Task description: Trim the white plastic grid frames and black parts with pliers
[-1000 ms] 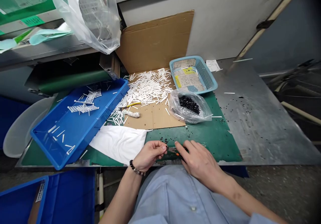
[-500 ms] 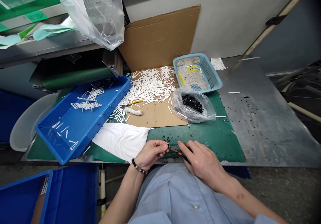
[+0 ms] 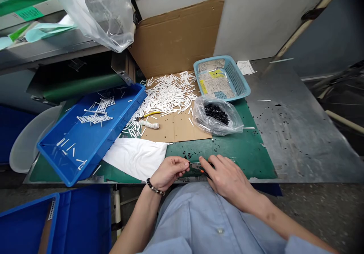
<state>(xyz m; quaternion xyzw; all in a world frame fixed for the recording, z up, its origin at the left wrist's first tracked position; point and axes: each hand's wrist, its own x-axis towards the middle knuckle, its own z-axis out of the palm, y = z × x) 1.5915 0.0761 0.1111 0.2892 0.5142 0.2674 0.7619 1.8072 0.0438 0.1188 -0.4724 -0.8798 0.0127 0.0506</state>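
Note:
At the near edge of the green mat, my left hand is closed, thumb and forefinger pinching a tiny dark piece that is mostly hidden. My right hand is wrapped around nippers with black and orange handles. Their metal jaws point left and lie close to my left fingertips; whether they touch the piece I cannot tell. Small black bits are scattered on the mat just beyond my hands. Farther back stands a clear plastic bag, open at the top, with many small black parts inside.
White sticks are heaped on cardboard, beside a yellow-handled tool with a white-wrapped grip. A blue tray with white lattice pieces stands left, a white cloth near it. A light-blue basket lined with newspaper sits behind the bag.
The camera view has tilted slightly, so the scene sits a little higher and farther left. Both hands keep nearly the same pose, the nippers still by the left fingertips.

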